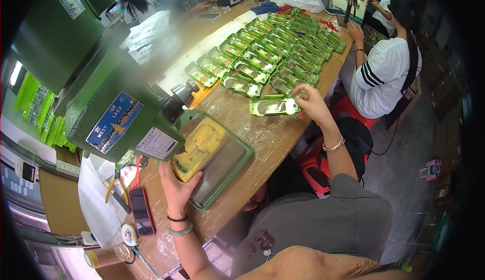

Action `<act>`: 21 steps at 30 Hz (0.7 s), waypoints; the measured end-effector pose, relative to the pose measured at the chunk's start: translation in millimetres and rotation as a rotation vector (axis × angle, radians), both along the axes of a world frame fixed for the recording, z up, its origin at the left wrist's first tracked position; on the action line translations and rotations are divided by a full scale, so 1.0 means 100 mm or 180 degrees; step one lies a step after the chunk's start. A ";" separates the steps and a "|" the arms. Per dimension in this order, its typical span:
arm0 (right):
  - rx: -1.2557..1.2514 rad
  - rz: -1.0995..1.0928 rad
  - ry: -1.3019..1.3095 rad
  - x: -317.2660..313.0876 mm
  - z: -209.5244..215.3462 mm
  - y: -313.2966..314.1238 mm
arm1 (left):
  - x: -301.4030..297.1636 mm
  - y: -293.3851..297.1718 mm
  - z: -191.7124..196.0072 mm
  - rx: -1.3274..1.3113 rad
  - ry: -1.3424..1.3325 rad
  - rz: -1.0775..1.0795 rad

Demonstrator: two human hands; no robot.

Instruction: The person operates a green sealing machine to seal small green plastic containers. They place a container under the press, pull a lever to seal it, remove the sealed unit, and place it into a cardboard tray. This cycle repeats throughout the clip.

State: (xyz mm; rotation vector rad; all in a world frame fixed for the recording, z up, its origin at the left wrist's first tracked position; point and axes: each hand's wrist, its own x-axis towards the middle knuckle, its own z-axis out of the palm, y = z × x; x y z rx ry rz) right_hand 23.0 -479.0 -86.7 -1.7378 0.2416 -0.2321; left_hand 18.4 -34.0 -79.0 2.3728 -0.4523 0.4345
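Note:
My left hand grips the near end of a worn yellow block, thumb along one side. That block lies on the green-rimmed base plate of a green bench drill press, just beside its dark chuck. Farther right, my right hand pinches the right end of a green plastic part with a clear or whitish middle. This part is at the near edge of the rows of similar green parts, low over the wooden table or touching it; I cannot tell which.
Left of the base lie a red-edged phone, yellow-handled pliers and a small white round object. A jar lies near the table's corner. Someone in a white shirt sits at the right; a red stool stands near me.

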 end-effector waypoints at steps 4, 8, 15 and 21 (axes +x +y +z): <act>-0.0436 -0.0565 0.0223 -0.17 -0.24 -0.02 | -0.03 0.00 0.01 -0.0017 -0.0016 0.0069; -0.2979 -0.1254 -0.0616 -0.18 -0.12 0.29 | -0.04 0.06 -0.06 0.0057 -0.0089 0.0166; -0.3988 -0.1000 -0.0354 0.11 -0.46 0.59 | -0.07 0.18 -0.01 0.0239 -0.0376 0.0099; -0.3662 -0.0922 -0.0382 0.31 -0.55 0.23 | -0.52 0.35 0.32 0.0367 -0.0392 0.0271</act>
